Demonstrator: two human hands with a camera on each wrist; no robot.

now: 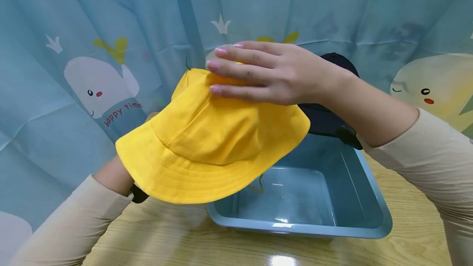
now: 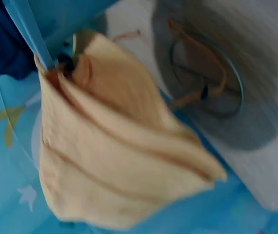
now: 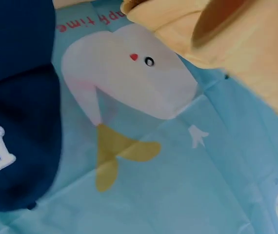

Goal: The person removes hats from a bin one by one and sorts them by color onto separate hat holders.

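Note:
A yellow bucket hat (image 1: 214,134) is held up in front of me, brim toward me and tilted. My right hand (image 1: 269,71) lies over its crown with fingers straight. My left hand (image 1: 117,174) comes up behind the brim on the left; the hat hides most of it, and I cannot tell how its fingers lie. A thin green stem (image 1: 187,65) sticks up by the crown. In the left wrist view the same hat (image 2: 114,146) looks folded and blurred. Its cloth (image 3: 256,53) also fills the upper right of the right wrist view.
A blue-grey plastic basin (image 1: 299,228) stands on the wooden table (image 1: 177,241), a thin green cord (image 1: 261,182) showing in its opening. A navy cap (image 3: 22,126) with a white R is at the basin's back right. A blurred ring-shaped thing (image 2: 236,80) lies on the table. A blue printed curtain (image 1: 148,11) hangs behind.

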